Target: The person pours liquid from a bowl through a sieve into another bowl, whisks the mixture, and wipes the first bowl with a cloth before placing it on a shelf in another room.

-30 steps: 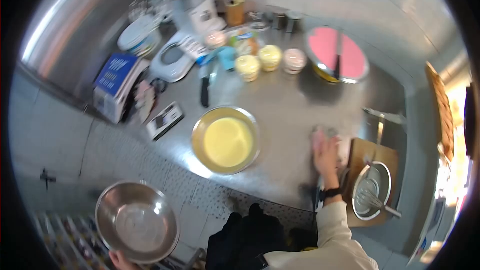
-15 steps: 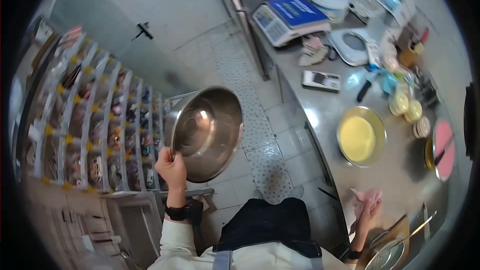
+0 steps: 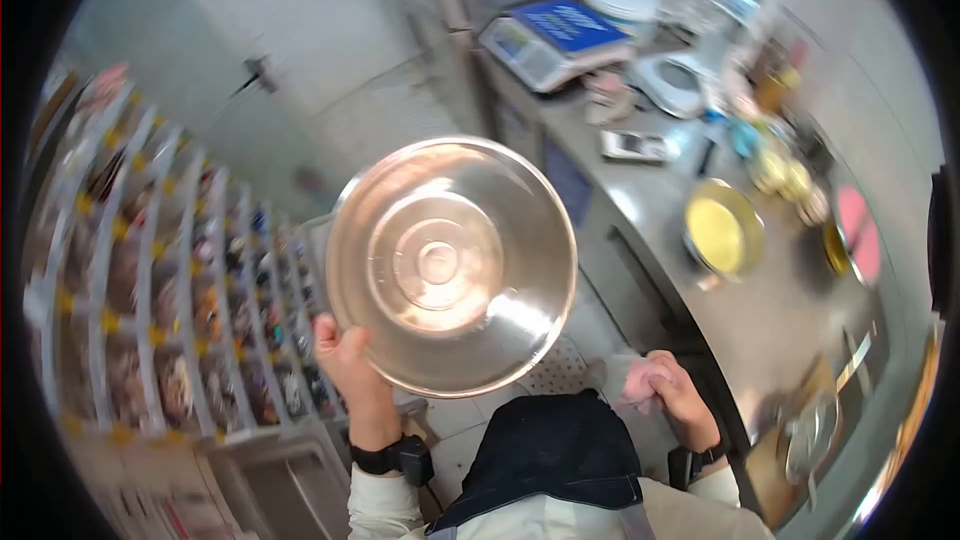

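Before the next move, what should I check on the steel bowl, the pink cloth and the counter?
1. Grip of the left hand on the rim of the steel bowl: ok, closed on it.
2. Inside of the steel bowl empty: ok, nothing shows.
3. Inside dry: cannot tell, blurred.
4. Grip of the right hand on the pink cloth: ok.
5. The yellow-filled bowl upright on the counter: ok.

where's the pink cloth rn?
Head view, lower right of centre: the pink cloth is bunched in the right hand, by the steel counter's front edge, just below and right of the steel bowl held up by the left hand.
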Action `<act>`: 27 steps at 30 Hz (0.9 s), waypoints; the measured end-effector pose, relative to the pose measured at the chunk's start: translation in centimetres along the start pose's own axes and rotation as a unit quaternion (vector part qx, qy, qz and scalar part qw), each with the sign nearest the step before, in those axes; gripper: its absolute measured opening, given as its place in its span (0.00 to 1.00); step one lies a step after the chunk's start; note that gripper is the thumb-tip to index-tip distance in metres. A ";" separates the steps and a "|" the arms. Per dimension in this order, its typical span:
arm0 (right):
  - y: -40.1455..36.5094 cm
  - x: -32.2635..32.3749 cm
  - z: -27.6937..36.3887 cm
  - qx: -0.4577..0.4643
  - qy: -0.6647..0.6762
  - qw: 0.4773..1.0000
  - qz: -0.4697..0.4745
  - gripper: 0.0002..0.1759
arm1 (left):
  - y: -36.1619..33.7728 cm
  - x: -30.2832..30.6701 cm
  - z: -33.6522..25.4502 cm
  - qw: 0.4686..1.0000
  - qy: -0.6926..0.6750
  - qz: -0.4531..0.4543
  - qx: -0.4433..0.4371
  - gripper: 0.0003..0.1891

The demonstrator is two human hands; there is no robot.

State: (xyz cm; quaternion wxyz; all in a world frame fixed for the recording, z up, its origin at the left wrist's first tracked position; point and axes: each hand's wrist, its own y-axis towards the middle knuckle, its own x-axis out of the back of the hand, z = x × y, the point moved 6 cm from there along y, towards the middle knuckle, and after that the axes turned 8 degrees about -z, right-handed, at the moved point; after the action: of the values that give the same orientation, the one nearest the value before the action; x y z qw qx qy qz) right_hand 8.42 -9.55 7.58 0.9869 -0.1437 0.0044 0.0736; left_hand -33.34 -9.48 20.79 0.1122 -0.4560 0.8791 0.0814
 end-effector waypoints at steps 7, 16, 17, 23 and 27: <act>-11.0 5.4 -5.4 -0.072 0.155 0.969 -0.181 0.15 | -8.4 -16.1 -2.0 0.976 -0.052 0.192 0.089 0.12; -24.5 10.5 -7.4 -0.051 0.157 0.945 -0.283 0.21 | -33.0 -30.3 -2.4 0.879 -0.178 0.440 0.037 0.07; -26.2 11.0 -8.1 -0.049 0.159 0.944 -0.286 0.21 | -35.9 -31.0 -1.9 0.871 -0.185 0.455 0.021 0.08; -35.6 14.2 -10.4 -0.017 0.197 0.882 -0.427 0.21 | -49.6 -30.6 -2.6 0.794 -0.170 0.521 -0.265 0.17; -38.3 15.4 -11.8 0.001 0.189 0.852 -0.487 0.21 | -54.1 -30.3 -3.0 0.734 -0.214 0.547 -0.340 0.16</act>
State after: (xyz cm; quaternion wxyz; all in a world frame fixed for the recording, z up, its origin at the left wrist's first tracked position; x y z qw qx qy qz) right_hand 29.38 -47.00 6.66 0.8763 -0.1379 0.1207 -0.4454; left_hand 27.60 -17.34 29.66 0.0707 0.1255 0.8433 0.5177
